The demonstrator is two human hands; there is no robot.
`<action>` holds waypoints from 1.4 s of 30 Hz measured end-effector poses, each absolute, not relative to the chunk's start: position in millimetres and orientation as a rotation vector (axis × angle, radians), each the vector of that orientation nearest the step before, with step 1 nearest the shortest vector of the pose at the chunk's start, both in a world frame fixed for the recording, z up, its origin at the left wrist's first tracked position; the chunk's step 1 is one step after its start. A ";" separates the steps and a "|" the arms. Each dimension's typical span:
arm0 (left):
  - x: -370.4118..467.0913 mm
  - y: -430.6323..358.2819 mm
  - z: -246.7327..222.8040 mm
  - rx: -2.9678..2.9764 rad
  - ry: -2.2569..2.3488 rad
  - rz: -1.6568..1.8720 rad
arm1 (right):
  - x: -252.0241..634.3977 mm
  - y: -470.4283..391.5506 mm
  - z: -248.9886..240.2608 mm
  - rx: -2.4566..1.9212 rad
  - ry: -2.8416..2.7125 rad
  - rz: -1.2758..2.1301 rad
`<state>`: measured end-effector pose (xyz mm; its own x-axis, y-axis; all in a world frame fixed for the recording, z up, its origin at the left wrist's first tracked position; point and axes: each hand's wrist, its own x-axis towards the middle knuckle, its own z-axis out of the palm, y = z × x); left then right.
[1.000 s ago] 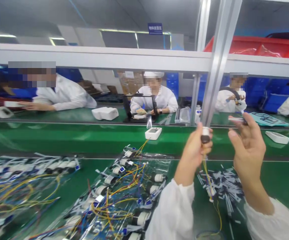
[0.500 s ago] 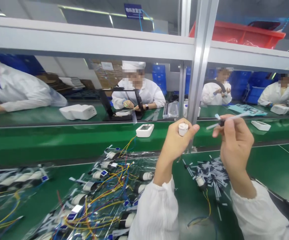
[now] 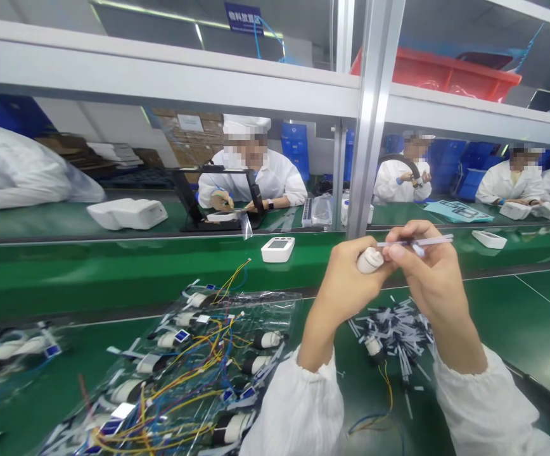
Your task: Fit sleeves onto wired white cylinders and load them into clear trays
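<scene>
Landmark: strip pile (image 3: 401,332) on the green bench (image 3: 522,316). Forearms rise from the lower edge, left sleeve (image 3: 298,405) left of the pile, right sleeve (image 3: 481,399) right of it. Left hand (image 3: 348,278) and right hand (image 3: 431,272) raised above the pile, fingertips meeting.

Most of the white cylinder (image 3: 370,260) hidden inside the left hand, only the end shows. Dark bit at the right fingertips too blurred to make out.

Left grip: fingers wrapped around the cylinder, above the pile's left side. Right grip: thumb and fingers pinched on a pale strip (image 3: 436,240), roughly level. Can't tell if strip touches cylinder.

Loose cylinder (image 3: 372,346) with wires at the pile's left edge. Left of the pile, wired cylinders (image 3: 269,340) on clear plastic (image 3: 275,299). Beyond the pile, to its left: white device (image 3: 277,249), then a co-worker (image 3: 282,174) behind a black frame (image 3: 256,196).
</scene>
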<state>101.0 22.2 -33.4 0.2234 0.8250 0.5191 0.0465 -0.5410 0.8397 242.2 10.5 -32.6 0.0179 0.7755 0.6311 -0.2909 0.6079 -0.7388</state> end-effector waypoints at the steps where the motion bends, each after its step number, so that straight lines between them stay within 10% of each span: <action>1: 101.3 21.2 -32.9 1.796 0.828 1.399 | 243.7 9.7 -31.7 -0.468 -1.327 0.862; 42: 115.0 17.6 -35.1 2.089 0.837 1.445 | 251.3 -6.7 -26.3 -0.569 -1.489 0.530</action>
